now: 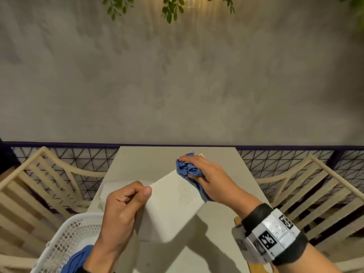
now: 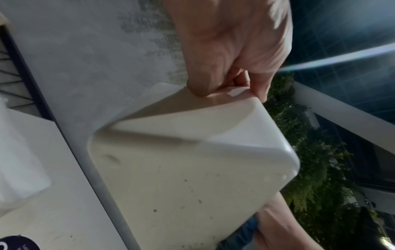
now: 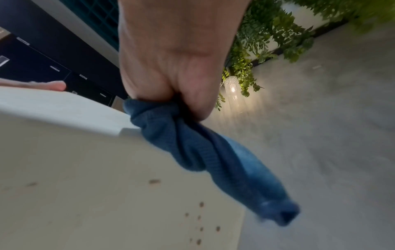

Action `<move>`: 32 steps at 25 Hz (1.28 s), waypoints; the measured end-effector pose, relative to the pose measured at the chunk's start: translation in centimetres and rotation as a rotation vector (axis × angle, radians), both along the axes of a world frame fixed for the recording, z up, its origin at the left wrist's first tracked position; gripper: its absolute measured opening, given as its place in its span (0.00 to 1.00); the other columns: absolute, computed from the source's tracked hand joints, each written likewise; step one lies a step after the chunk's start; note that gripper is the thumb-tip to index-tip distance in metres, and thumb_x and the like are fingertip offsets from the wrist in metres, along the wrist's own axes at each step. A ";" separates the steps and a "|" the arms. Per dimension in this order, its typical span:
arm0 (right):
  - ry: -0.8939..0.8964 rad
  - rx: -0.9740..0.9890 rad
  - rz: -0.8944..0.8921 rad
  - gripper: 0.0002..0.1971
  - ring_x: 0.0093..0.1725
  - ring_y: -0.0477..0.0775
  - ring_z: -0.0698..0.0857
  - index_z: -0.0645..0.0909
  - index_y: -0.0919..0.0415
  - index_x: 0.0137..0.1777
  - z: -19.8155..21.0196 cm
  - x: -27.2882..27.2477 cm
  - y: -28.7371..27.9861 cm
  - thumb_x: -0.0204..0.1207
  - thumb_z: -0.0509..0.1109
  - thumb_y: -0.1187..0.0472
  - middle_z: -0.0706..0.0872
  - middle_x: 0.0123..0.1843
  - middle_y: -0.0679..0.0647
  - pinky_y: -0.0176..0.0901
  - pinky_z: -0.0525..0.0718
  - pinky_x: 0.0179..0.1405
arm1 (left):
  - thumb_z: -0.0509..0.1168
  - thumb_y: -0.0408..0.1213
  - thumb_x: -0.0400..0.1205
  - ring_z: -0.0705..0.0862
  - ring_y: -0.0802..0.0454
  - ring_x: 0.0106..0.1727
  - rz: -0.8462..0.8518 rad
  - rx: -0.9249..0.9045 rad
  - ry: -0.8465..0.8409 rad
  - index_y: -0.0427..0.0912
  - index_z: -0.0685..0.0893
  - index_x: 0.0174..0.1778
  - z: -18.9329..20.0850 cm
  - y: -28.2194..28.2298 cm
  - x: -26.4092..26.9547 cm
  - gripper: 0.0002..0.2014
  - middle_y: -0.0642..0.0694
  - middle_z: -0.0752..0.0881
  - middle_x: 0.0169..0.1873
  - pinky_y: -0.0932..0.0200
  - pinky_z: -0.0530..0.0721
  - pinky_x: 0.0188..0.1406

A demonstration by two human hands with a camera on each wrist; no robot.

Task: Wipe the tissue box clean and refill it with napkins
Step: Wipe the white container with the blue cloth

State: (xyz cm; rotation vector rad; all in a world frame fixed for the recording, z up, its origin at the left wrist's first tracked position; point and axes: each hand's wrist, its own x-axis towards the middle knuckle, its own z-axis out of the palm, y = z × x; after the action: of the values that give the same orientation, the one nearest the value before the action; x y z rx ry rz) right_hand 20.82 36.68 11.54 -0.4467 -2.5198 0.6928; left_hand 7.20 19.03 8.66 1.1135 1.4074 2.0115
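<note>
A white tissue box (image 1: 171, 205) with a patch of small holes is held tilted above the table (image 1: 216, 243). My left hand (image 1: 126, 201) grips its near left corner, thumb on top; the left wrist view shows the same hand (image 2: 224, 89) curled over the box (image 2: 192, 169) rim. My right hand (image 1: 199, 174) clutches a bunched blue cloth (image 1: 188, 169) against the box's far right edge. In the right wrist view this hand (image 3: 171, 94) squeezes the cloth (image 3: 213, 160) at the box (image 3: 85, 169) rim. A white pack of napkins (image 1: 110, 191) lies on the table behind my left hand.
A white plastic basket (image 1: 67, 239) with another blue cloth (image 1: 76, 259) in it stands at the table's near left. Wooden slatted chairs (image 1: 33, 186) flank the table on both sides. A dark mesh railing (image 1: 275, 162) and a grey wall lie beyond the table's far edge.
</note>
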 end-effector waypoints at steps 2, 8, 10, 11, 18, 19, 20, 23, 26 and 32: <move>-0.081 0.057 0.077 0.19 0.58 0.44 0.73 0.71 0.53 0.70 0.5 -0.3 0.2 0.82 0.61 0.68 0.76 0.64 0.49 0.19 0.68 0.53 | 0.75 0.64 0.57 0.65 0.52 0.28 0.016 0.005 -0.004 0.31 0.73 0.21 -0.2 -0.1 -0.4 0.35 0.51 0.69 0.19 0.59 0.62 0.28; -0.286 0.297 0.159 0.16 0.49 0.43 0.63 0.69 0.54 0.63 1.0 0.6 -1.1 0.79 0.64 0.68 0.68 0.52 0.46 0.35 0.65 0.46 | 0.72 0.64 0.58 0.81 0.59 0.32 -0.120 -0.461 0.252 0.56 0.89 0.29 0.2 -0.1 -2.7 0.17 0.54 0.87 0.26 0.62 0.76 0.40; -0.307 0.485 0.138 0.22 0.50 0.50 0.64 0.68 0.55 0.64 1.2 0.0 -2.1 0.74 0.62 0.75 0.70 0.54 0.52 0.40 0.66 0.46 | 0.67 0.65 0.63 0.85 0.61 0.44 -0.182 -0.630 0.462 0.71 0.86 0.44 0.6 0.7 -2.6 0.14 0.60 0.90 0.38 0.58 0.80 0.51; -0.304 0.540 0.112 0.24 0.51 0.52 0.65 0.68 0.55 0.64 1.5 -0.3 -2.5 0.73 0.61 0.77 0.71 0.55 0.54 0.42 0.66 0.45 | 0.66 0.61 0.69 0.85 0.57 0.43 -0.155 -0.672 0.550 0.67 0.86 0.46 0.9 1.3 -2.3 0.12 0.58 0.90 0.37 0.53 0.81 0.52; 0.175 0.231 0.009 0.18 0.59 0.51 0.74 0.71 0.55 0.64 0.8 -0.2 -2.9 0.78 0.65 0.69 0.78 0.60 0.51 0.42 0.74 0.59 | 0.66 0.44 0.77 0.82 0.47 0.37 0.170 -0.607 0.625 0.56 0.80 0.29 3.9 3.5 0.6 0.09 0.53 0.85 0.28 0.53 0.79 0.38; 0.229 0.258 0.044 0.15 0.64 0.52 0.75 0.73 0.58 0.65 -0.5 0.2 -3.4 0.80 0.63 0.67 0.80 0.64 0.53 0.44 0.72 0.66 | 0.66 0.47 0.75 0.83 0.45 0.37 0.195 -0.582 0.559 0.55 0.82 0.29 3.7 3.5 0.5 0.08 0.52 0.86 0.27 0.52 0.80 0.39; 0.253 0.322 0.075 0.15 0.70 0.53 0.73 0.74 0.60 0.66 -1.8 1.0 -3.6 0.81 0.59 0.66 0.79 0.68 0.56 0.44 0.67 0.73 | 0.66 0.49 0.72 0.84 0.44 0.37 0.220 -0.566 0.503 0.54 0.84 0.32 3.6 3.3 0.4 0.06 0.51 0.88 0.28 0.50 0.81 0.40; 0.375 0.248 -0.066 0.22 0.76 0.39 0.68 0.77 0.59 0.68 -2.9 3.6 -0.7 0.75 0.64 0.75 0.77 0.71 0.54 0.31 0.63 0.75 | 0.69 0.47 0.73 0.86 0.48 0.40 0.296 -0.540 0.475 0.59 0.86 0.30 3.3 2.3 0.4 0.06 0.55 0.90 0.30 0.51 0.82 0.42; 0.534 0.109 -0.253 0.24 0.70 0.28 0.70 0.80 0.63 0.65 -0.3 1.8 0.3 0.68 0.64 0.75 0.81 0.67 0.56 0.21 0.64 0.70 | 0.69 0.43 0.76 0.86 0.50 0.40 0.313 -0.556 0.466 0.59 0.86 0.30 3.3 2.5 1.4 0.08 0.55 0.90 0.30 0.52 0.81 0.41; 0.383 0.142 0.005 0.21 0.71 0.38 0.75 0.82 0.63 0.62 -2.6 2.1 -0.6 0.69 0.67 0.77 0.79 0.66 0.50 0.30 0.70 0.71 | 0.69 0.48 0.73 0.88 0.50 0.38 0.286 -0.573 0.347 0.59 0.87 0.30 2.7 1.6 1.6 0.06 0.55 0.91 0.29 0.51 0.84 0.41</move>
State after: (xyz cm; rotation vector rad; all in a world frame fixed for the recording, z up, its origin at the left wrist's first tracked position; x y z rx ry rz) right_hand 22.89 36.11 8.95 -0.2308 -2.1893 0.5373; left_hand 8.82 20.60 11.33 1.0647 2.2459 1.4512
